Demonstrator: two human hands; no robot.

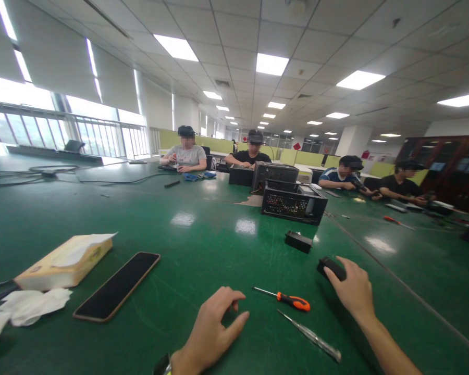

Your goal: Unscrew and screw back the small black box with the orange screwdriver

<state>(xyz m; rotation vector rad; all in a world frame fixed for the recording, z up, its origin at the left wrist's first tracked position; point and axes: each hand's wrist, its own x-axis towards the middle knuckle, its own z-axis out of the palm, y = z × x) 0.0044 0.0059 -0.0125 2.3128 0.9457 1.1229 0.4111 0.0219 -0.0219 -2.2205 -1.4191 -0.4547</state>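
Observation:
My right hand (pixel 354 289) grips a small black oblong block (pixel 331 268) between thumb and fingers, at the right of the green table. My left hand (pixel 214 330) is over the near middle of the table, thumb and fingers apart, holding nothing. Between my hands lie a screwdriver with an orange and black handle (pixel 295 301) and a slim screwdriver with a clear handle (pixel 315 337). Beyond the right hand rests a second black oblong part (pixel 298 241). What exactly the black pieces are, I cannot make out.
A phone (pixel 119 286) and a tissue pack (pixel 64 263) lie at the left, beside crumpled tissues (pixel 35 306). An open black computer case (pixel 293 204) stands farther back. Several people sit across the green table (pixel 172 234). Another orange screwdriver (pixel 393 220) lies far right; cables (pixel 50 173) run far left.

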